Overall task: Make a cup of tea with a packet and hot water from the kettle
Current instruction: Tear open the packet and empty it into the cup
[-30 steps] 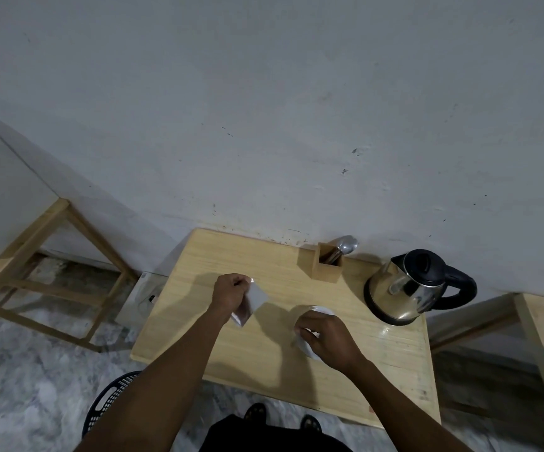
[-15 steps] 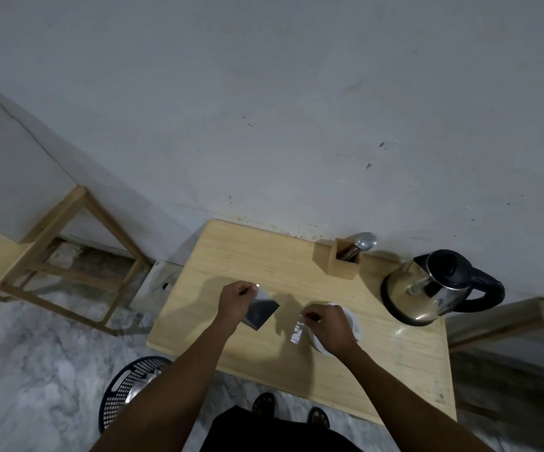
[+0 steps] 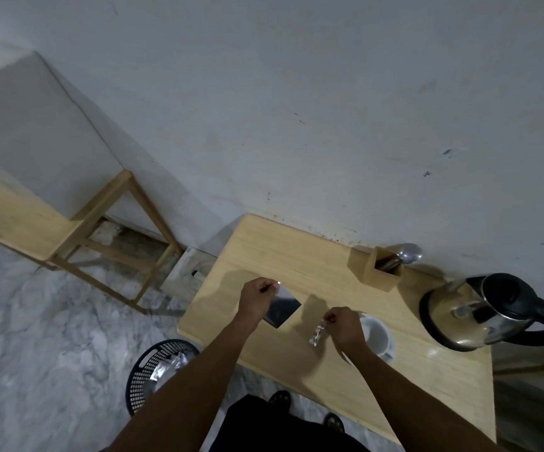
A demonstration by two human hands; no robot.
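My left hand (image 3: 257, 300) pinches a dark, shiny tea packet (image 3: 282, 309) by its top corner above the wooden table (image 3: 296, 256). My right hand (image 3: 345, 326) pinches a thin silver strip (image 3: 318, 332) torn off the packet, hanging just left of the white cup (image 3: 376, 334) on its saucer. The hand partly covers the cup. The steel kettle (image 3: 479, 309) with black lid and handle stands at the table's right side.
A small wooden holder (image 3: 375, 267) with a metal spoon (image 3: 407, 254) sits against the wall behind the cup. A black mesh bin (image 3: 156, 370) with wrappers stands on the marble floor at the table's left front corner. A wooden frame stands at left.
My hands have pulled apart: the torn strip went right with my right hand, the packet stayed in my left. The view has shifted left, and the bin now shows.
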